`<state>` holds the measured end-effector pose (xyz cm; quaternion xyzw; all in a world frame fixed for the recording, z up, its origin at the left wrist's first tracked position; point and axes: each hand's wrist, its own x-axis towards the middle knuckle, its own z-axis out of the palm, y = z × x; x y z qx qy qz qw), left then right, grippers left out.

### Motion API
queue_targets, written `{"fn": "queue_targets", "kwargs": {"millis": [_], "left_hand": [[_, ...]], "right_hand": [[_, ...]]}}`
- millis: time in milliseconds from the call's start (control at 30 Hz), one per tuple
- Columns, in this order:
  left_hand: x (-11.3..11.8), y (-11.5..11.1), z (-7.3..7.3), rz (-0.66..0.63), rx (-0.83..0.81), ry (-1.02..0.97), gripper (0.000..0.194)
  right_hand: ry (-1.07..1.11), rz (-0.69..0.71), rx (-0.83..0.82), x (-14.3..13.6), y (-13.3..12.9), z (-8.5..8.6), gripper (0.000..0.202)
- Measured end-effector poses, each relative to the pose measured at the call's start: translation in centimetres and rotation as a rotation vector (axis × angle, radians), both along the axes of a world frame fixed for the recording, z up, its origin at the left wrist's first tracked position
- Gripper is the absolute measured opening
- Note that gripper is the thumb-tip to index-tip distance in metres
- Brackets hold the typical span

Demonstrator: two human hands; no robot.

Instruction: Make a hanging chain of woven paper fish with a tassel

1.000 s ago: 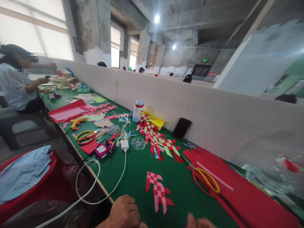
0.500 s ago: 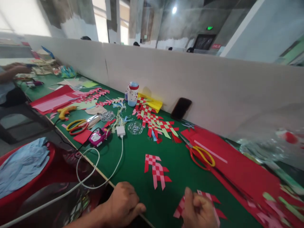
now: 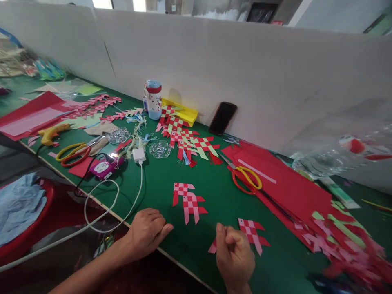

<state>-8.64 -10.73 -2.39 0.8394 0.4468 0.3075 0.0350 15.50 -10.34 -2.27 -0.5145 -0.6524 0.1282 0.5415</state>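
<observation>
No text, brand or number can be read. Print on the bottle label is too blurred; the red wall sign is too small.

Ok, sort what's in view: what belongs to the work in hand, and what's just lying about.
Likely part of the work:
- woven red-and-pink pieces
- red paper sheets
- scissors beside those sheets

Probably just lying about:
- dark phone
- cup-like bottle
- white charger
- blue cloth
</observation>
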Motion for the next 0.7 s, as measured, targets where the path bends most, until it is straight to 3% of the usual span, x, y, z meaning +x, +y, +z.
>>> {"fn": "queue_targets", "kwargs": {"millis": [133,333,533,700], "left_hand": [[-0.2,1.0,0.1,-0.007,-0.022,0.031,0.038],[0.1,1.9,0.2,-0.016,-0.059,0.024,0.012],[0.9,2.0,1.3,-0.004,-0.016,-0.01,0.022],[2.3,2.2,2.2,-0.063,-0.031,-0.079,0.026]], "right_hand": [[0.086,-0.076,-0.004,0.2,0.3,0.2,0.033],[-0.062,-0.106,-0.138,0.4,0.2,-0.3,0.029],[0.016,-0.145,-0.255,0.0,0.0,0.0,0.025],[0.05,-0.23,-0.333,1.7,0.3,-1.3,0.034]]}}
